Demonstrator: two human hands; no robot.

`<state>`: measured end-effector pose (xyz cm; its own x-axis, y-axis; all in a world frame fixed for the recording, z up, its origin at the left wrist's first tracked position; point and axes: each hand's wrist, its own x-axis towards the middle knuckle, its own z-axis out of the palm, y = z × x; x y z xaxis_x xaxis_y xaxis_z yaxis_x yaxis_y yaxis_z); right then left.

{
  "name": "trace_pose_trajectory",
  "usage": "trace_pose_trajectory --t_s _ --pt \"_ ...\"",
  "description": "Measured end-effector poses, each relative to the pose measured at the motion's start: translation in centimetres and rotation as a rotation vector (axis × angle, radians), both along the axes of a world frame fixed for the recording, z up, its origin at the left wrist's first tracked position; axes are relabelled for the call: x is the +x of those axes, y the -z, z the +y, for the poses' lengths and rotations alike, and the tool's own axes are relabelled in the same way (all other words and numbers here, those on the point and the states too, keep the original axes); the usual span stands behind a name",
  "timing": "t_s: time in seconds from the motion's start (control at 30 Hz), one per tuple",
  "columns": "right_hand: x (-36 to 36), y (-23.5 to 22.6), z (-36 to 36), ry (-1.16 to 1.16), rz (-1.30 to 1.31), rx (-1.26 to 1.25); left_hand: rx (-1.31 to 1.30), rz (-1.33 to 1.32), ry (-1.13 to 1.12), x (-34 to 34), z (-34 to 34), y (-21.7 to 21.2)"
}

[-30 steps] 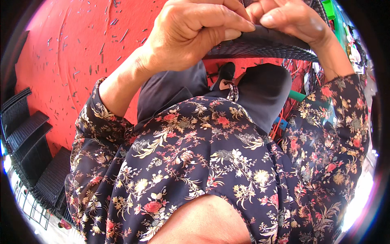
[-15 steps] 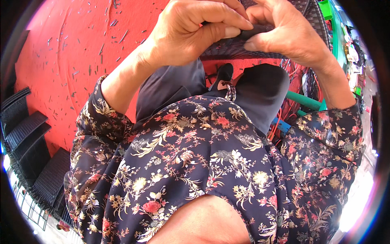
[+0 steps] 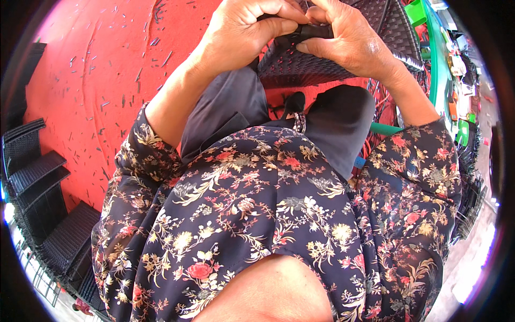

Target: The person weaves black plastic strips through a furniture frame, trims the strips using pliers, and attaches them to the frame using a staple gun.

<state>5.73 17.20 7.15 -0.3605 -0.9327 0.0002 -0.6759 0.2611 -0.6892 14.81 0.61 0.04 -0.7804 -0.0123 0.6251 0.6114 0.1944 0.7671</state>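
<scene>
In front of me at the top of the view, my left hand (image 3: 248,28) is closed, its thumb and forefinger pinching a short dark piece. That piece is a glossy black strip (image 3: 310,33), whose exact kind I cannot make out. From the other side my right hand (image 3: 346,37) grips the same strip between its thumb and bent fingers. Both hands nearly meet over a dark brown woven wicker piece (image 3: 300,63), which stands just beyond my knees. Part of the fingertips falls outside the upper edge.
Small dark offcuts lie scattered over the red floor covering (image 3: 107,102) on the left. Black woven chairs (image 3: 70,231) stand at the lower left. To the right is a green frame (image 3: 435,59), with mixed goods beyond it. A green bar (image 3: 385,129) runs beside my knee.
My right hand has moved left, closer to my left hand, which has risen slightly. More of the black strip shows between them, and more of the wicker piece is visible below.
</scene>
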Motion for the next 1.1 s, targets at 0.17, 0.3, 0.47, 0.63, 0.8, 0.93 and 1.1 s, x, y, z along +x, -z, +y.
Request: trace_pose_trajectory --t_s 0.17,0.3,0.47,0.63,0.8,0.93,1.1 --pt "0.2 -1.2 -0.5 0.148 0.171 -0.012 0.03 -0.392 0.055 -0.4 -1.2 -1.8" --pt "1.3 1.1 -0.1 0.024 0.514 -0.275 0.074 -0.335 0.069 -0.3 -0.8 1.3" --pt "1.4 2.3 0.2 0.015 0.606 -0.398 0.276 -0.43 0.143 -1.4 -0.6 2.0" --pt "1.8 3.7 0.0 0.064 0.646 -0.501 0.363 -0.481 0.201 -1.4 -0.7 2.2" --pt "1.0 4.3 -0.2 0.024 0.671 -0.567 0.407 -0.402 0.204 -1.8 -0.6 2.6" --pt "0.6 3.2 -0.5 -0.06 0.825 -0.545 0.578 -0.29 0.311 -2.8 -0.3 3.8" --pt "1.1 2.1 -1.5 -0.09 0.955 -0.44 0.569 -0.221 0.292 -4.1 -0.2 4.6"
